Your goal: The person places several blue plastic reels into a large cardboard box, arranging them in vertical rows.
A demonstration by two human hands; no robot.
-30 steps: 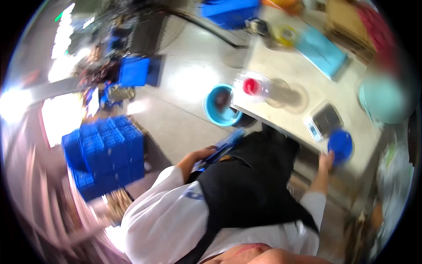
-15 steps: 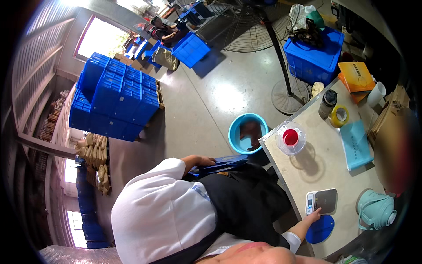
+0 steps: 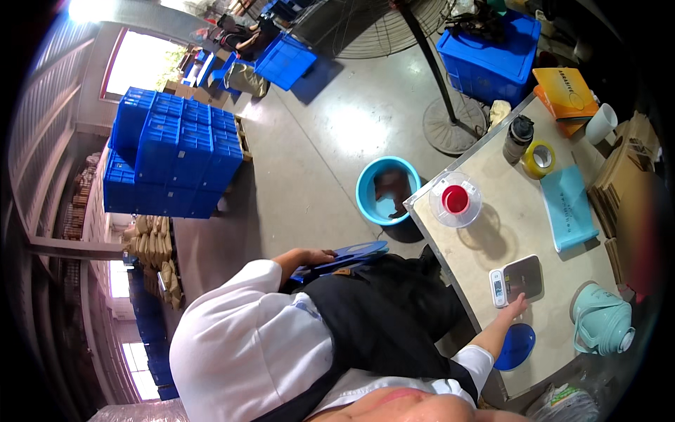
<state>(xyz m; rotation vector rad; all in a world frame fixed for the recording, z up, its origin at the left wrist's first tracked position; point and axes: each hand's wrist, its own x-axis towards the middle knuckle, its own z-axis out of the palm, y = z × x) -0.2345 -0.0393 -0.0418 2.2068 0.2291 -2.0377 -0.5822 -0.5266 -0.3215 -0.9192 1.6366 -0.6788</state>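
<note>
My right hand [image 3: 517, 307] reaches over the table with fingers stretched out, its fingertips at the near edge of a small kitchen scale [image 3: 524, 276] with a grey plate and lit display. The scale's plate carries nothing. Just below that hand, partly beside my forearm, a flat blue oval plastic disc [image 3: 515, 349] lies on the table. Down by my lap, my left hand [image 3: 314, 257] is closed on the edge of several flat blue plastic pieces [image 3: 362, 250]. Its thumb and part of its fingers are hard to make out.
On the table [image 3: 450, 267] stand a clear round container [image 3: 455, 200] with a red centre, a dark bottle [image 3: 519, 137], yellow tape [image 3: 538, 159], a light-blue packet [image 3: 568, 209] and a mint jug [image 3: 602, 318]. A blue basin [image 3: 363, 193] sits on the floor beside stacked blue crates [image 3: 183, 151].
The view has shifted a little. My right hand and the scale have moved away from the blue disc, toward the tape, and the scale has turned slightly. My left hand stays by the blue pieces.
</note>
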